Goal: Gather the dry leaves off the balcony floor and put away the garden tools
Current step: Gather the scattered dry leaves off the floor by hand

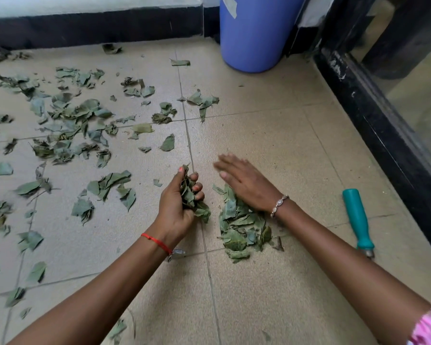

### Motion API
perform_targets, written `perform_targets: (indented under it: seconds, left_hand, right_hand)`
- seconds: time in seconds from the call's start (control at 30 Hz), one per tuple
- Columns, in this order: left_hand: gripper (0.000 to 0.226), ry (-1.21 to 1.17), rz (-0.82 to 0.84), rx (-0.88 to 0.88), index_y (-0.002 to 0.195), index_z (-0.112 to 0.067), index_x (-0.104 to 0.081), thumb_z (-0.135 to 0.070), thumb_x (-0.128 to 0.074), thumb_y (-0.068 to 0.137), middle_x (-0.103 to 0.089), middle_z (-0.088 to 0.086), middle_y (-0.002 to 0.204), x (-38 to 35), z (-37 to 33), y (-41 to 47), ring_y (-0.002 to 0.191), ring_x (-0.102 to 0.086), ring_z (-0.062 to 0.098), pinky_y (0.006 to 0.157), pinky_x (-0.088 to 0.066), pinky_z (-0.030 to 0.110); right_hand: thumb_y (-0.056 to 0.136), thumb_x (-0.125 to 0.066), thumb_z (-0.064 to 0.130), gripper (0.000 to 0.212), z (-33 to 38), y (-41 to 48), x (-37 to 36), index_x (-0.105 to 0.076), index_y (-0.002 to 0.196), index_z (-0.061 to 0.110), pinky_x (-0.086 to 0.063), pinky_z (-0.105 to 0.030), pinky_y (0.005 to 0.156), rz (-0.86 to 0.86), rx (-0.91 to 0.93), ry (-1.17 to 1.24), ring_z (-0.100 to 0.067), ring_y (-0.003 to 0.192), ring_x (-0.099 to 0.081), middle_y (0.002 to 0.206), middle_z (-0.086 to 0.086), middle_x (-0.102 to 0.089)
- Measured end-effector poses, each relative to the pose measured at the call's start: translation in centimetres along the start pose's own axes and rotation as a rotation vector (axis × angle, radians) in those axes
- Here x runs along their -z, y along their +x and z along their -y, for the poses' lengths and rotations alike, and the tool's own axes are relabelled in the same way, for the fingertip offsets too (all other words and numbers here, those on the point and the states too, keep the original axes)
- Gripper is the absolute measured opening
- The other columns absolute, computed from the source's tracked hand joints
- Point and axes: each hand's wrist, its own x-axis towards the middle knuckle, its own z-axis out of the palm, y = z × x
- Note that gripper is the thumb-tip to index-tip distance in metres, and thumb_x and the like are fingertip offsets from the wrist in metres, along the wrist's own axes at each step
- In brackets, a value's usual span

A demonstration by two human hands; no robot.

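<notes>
Tiled floor: leaf pile between hands.

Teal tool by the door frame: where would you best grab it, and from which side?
Take the teal handle around its middle, from above. It lies flat on the floor, long and rounded, with bare tile on both sides for fingers to close across it. The metal end, nearest the person, is small and partly hidden.

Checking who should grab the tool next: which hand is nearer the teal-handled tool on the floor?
Right. The right hand is spread over the leaf pile, left of the teal-handled tool. The left hand, gripping a bunch of leaves, is farther left, beyond the pile.
</notes>
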Motion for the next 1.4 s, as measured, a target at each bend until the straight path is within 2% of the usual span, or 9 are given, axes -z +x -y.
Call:
perform_targets:
  seconds: [0.2, 0.37, 0.47, 0.57, 0.83, 1.0, 1.23, 1.33, 1.4]
  left_hand:
    - [0.016, 0.086, 0.008, -0.07, 0.084, -0.014, -0.046, -0.023, -0.046, 0.097, -0.052, -0.002, 0.063, 0.6, -0.1, -0.9, 0.047, -0.044, 0.008, 0.04, -0.039, 0.016]
    - [0.017, 0.141, 0.01, -0.095, 0.085, -0.012, -0.048, -0.023, -0.046, 0.098, -0.053, -0.001, 0.066, 0.9, 0.3, -1.1, 0.047, -0.045, 0.009, 0.041, -0.039, 0.017]
    - [0.016, 0.158, -0.005, -0.098, 0.086, -0.012, -0.048, -0.023, -0.046, 0.097, -0.053, -0.001, 0.066, 0.7, 0.4, -1.3, 0.047, -0.045, 0.008, 0.04, -0.038, 0.017]
    - [0.017, 0.154, -0.01, -0.101, 0.084, -0.013, -0.047, -0.022, -0.045, 0.098, -0.054, -0.002, 0.064, 0.5, 0.3, -1.3, 0.046, -0.045, 0.008, 0.04, -0.038, 0.017]
    - [0.018, 0.091, -0.009, -0.076, 0.084, -0.013, -0.051, -0.022, -0.044, 0.098, -0.052, -0.001, 0.062, 0.7, 0.3, -1.5, 0.046, -0.044, 0.008, 0.039, -0.037, 0.017]
    - [0.019, 0.082, -0.035, -0.041, 0.089, -0.009, -0.052, -0.024, -0.045, 0.098, -0.057, 0.001, 0.067, 0.7, 0.4, -1.5, 0.047, -0.047, 0.008, 0.04, -0.04, 0.017]
    - [0.03, -0.008, -0.047, 0.108, 0.091, -0.006, -0.066, -0.028, -0.046, 0.096, -0.068, 0.007, 0.073, 0.3, 1.7, -2.3, 0.058, -0.064, 0.011, 0.056, -0.055, 0.02]
    - [0.045, -0.135, 0.023, 0.116, 0.068, -0.005, -0.073, -0.025, -0.044, 0.097, -0.071, 0.006, 0.073, -0.1, 2.8, -3.4, 0.065, -0.069, 0.012, 0.059, -0.057, 0.021]
    - [0.032, -0.269, 0.079, 0.159, 0.078, -0.017, -0.068, -0.01, -0.044, 0.098, -0.07, -0.015, 0.071, -0.2, 3.3, -3.4, 0.07, -0.065, -0.007, 0.065, -0.051, 0.008]
  right_hand:
    - [0.081, -0.027, 0.07, 0.068, 0.9, -5.8, -0.4, -0.03, 0.14, 0.037, -0.016, -0.025, 0.113, 0.009, 0.048, 0.181, 0.008, 0.137, -0.009, 0.149, 0.024, -0.015]
    - [0.059, -0.04, 0.087, 0.103, 1.1, -8.2, -3.2, -0.001, 0.143, 0.04, 0.01, -0.036, 0.116, -0.009, 0.135, -0.234, -0.008, 0.142, 0.015, 0.153, 0.012, 0.013]
    - [0.065, -0.031, 0.085, 0.091, 1.3, -6.8, -4.4, -0.025, 0.14, 0.034, -0.017, -0.055, 0.111, -0.19, 0.161, -0.377, -0.029, 0.137, -0.016, 0.15, -0.003, -0.019]
    - [0.076, -0.026, 0.078, 0.072, 1.7, -5.1, -4.0, -0.045, 0.127, 0.03, -0.045, -0.046, 0.088, -0.284, 0.163, -0.514, -0.032, 0.113, -0.048, 0.131, -0.006, -0.05]
    - [0.089, -0.045, 0.031, 0.023, 1.9, -2.5, -3.9, -0.056, 0.078, 0.014, -0.032, -0.022, 0.035, -0.486, 0.256, -0.552, -0.018, 0.062, -0.052, 0.074, -0.003, -0.056]
    - [0.075, -0.074, 0.011, 0.02, 1.2, -1.6, -3.5, -0.057, 0.066, 0.006, -0.036, -0.018, 0.035, -0.555, 0.2, -0.221, -0.012, 0.039, -0.041, 0.053, -0.005, -0.052]
    - [0.084, -0.067, 0.014, 0.027, 7.6, -1.9, -0.5, -0.058, 0.059, 0.011, -0.04, -0.017, 0.042, -0.667, -0.134, 0.889, 0.0, 0.04, -0.05, 0.047, 0.009, -0.055]
    - [0.08, -0.068, 0.02, 0.018, 10.0, -2.0, -1.8, -0.063, 0.065, 0.013, -0.046, -0.028, 0.052, -0.738, -0.049, 0.851, -0.011, 0.055, -0.058, 0.059, 0.001, -0.063]
    - [0.079, -0.066, 0.019, 0.015, 10.4, -1.9, -3.1, -0.067, 0.074, 0.006, -0.047, -0.031, 0.061, -0.757, 0.025, 0.636, -0.017, 0.067, -0.059, 0.07, -0.006, -0.065]
